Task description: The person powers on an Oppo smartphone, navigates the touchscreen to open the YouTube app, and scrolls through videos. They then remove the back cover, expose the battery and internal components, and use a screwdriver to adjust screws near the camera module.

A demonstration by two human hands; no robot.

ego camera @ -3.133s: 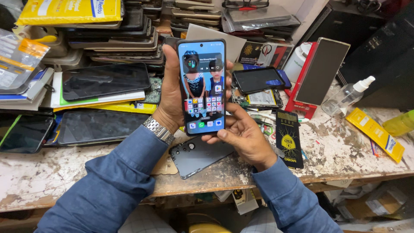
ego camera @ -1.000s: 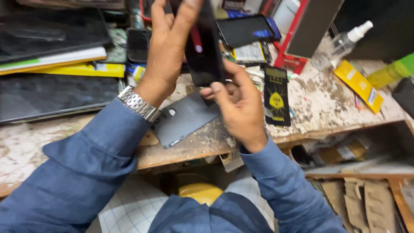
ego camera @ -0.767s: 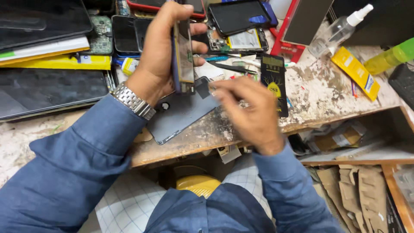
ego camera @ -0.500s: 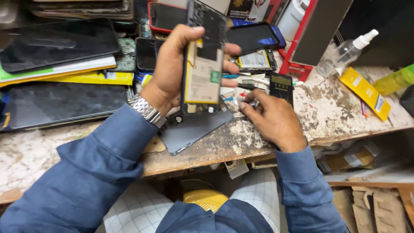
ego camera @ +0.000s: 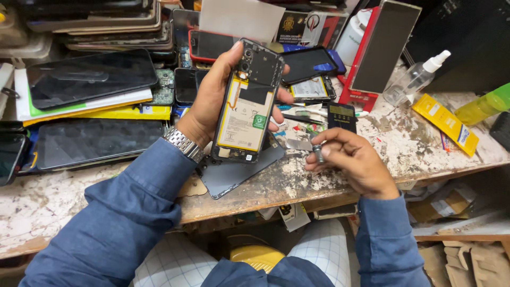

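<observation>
My left hand (ego camera: pixel 208 106) holds an opened smartphone (ego camera: pixel 247 101) upright above the bench, its back cover off, so the pale battery and dark circuit board face me. Under it on the bench lies the grey back cover (ego camera: pixel 234 172). My right hand (ego camera: pixel 348 159) rests low at the bench's front edge, fingers pinched around a small metal-handled tool (ego camera: pixel 317 153). A metal watch is on my left wrist.
The worn wooden bench (ego camera: pixel 329 180) is crowded at the back with stacked phones, tablets (ego camera: pixel 93 141) and boxes. A red box (ego camera: pixel 380 53), a clear spray bottle (ego camera: pixel 417 79), a yellow packet (ego camera: pixel 445 123) and a green bottle (ego camera: pixel 486 103) stand on the right.
The phone faced me with its screen lit; my left hand has turned it round so its open back shows. My right hand left the phone and picked a small tool off the bench.
</observation>
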